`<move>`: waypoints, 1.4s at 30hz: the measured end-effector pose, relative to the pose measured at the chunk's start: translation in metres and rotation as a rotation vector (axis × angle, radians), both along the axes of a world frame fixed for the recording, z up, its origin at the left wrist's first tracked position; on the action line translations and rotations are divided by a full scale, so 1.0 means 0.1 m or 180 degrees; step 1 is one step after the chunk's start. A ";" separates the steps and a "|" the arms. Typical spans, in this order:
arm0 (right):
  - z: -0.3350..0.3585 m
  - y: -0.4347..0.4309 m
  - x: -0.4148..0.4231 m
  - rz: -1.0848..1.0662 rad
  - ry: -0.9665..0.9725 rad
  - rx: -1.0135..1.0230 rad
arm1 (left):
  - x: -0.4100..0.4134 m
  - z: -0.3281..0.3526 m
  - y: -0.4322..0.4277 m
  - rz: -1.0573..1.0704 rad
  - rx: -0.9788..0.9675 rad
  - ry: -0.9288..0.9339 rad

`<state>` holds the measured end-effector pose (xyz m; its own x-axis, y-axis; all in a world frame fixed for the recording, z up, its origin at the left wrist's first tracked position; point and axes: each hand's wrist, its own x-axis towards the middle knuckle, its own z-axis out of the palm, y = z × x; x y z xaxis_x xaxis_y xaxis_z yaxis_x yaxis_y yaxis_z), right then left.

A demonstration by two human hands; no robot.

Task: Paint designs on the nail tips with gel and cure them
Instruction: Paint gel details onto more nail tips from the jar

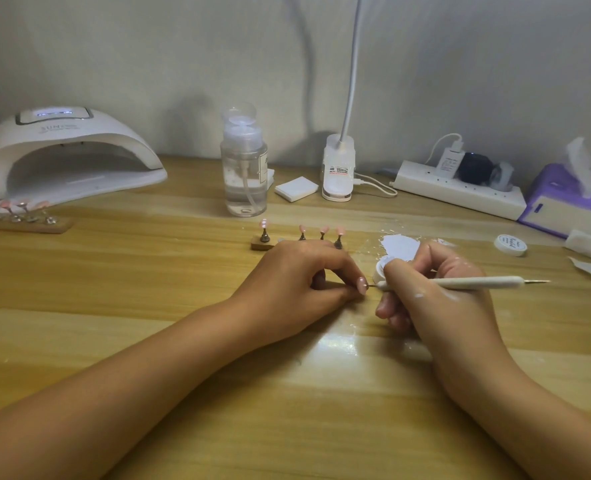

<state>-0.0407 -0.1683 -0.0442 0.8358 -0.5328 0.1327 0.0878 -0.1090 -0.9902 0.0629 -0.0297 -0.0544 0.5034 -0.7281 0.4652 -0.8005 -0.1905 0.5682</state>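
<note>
Head view. Left hand [297,282] rests on the worktop [148,306] near its middle, with thumb and forefinger pinched on one pink nail tip [361,283]; its other fingers are curled under. Right hand [436,289] lies just to its right, fingers clamped pen-fashion round a white dotting tool [474,283].

Tool long axis runs left-right, roughly parallel to the worktop's near edge. The fine working point aims left at the nail tip; a second metal point sticks out to the right, past the hand. The working point sits at the nail tip's right margin. Touching or just short: cannot tell.

The nail tip faces up towards the camera. Its long axis appears to run near-to-far, across the tool's axis, though it is small.

Judgement: design stroke in hand. The right hand does the moving and the left only steadies.

White gel pot [385,268] sits just behind the right fingers, partly hidden. Stand [262,244] with four pink tips is just beyond the left hand. Cure lamp [69,157] is at the far left corner, well apart, its mouth towards the near edge; this tip not yet cured.
</note>
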 end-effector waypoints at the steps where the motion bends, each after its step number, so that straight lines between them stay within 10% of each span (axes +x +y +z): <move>1: 0.00 0.00 0.00 0.0022 0.0010 0.0001 | 0.00 0.00 0.00 0.0001 -0.0001 -0.0004; 42: 0.02 0.01 -0.03 -0.0147 -0.0153 0.0094 | 0.00 0.00 0.00 -0.0020 -0.0027 -0.0040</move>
